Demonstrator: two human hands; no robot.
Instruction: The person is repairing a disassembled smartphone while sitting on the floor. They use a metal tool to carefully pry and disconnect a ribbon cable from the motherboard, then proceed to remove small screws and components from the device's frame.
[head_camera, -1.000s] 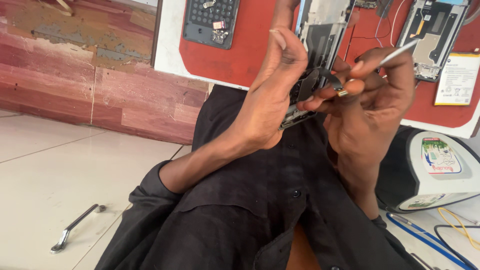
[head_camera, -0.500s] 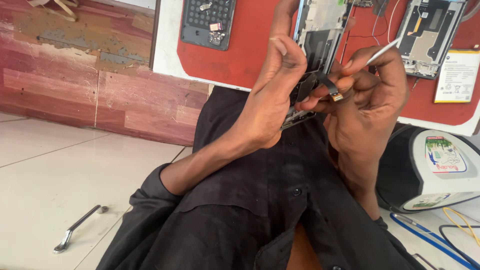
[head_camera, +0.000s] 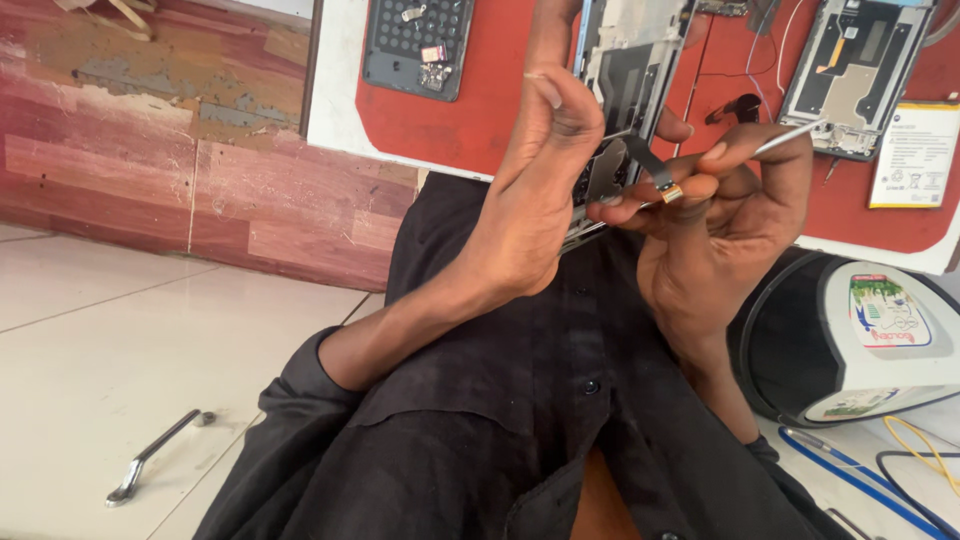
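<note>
Gripping an opened phone frame (head_camera: 625, 90) with your left hand (head_camera: 530, 190), you keep it raised at 12 o'clock, touching the red mat (head_camera: 440, 125). Your right hand (head_camera: 715, 225) pinches thin metal tweezers (head_camera: 790, 138) and presses a dark flex strip (head_camera: 650, 165) beside the frame's lower edge. At 2 o'clock a white rectangular label sheet (head_camera: 915, 155) lies on the mat next to a second opened phone (head_camera: 855, 75). At 3 o'clock a white and black device (head_camera: 860, 340) carries 1 colourful sticker and crowds your right wrist. At 11 o'clock a dark perforated panel (head_camera: 415, 45) lies well apart. Pale floor (head_camera: 120, 350) opens at 8 o'clock, where 1 metal handle (head_camera: 155, 455) lies. Blue and yellow cables (head_camera: 880, 465) run at 4 o'clock.
</note>
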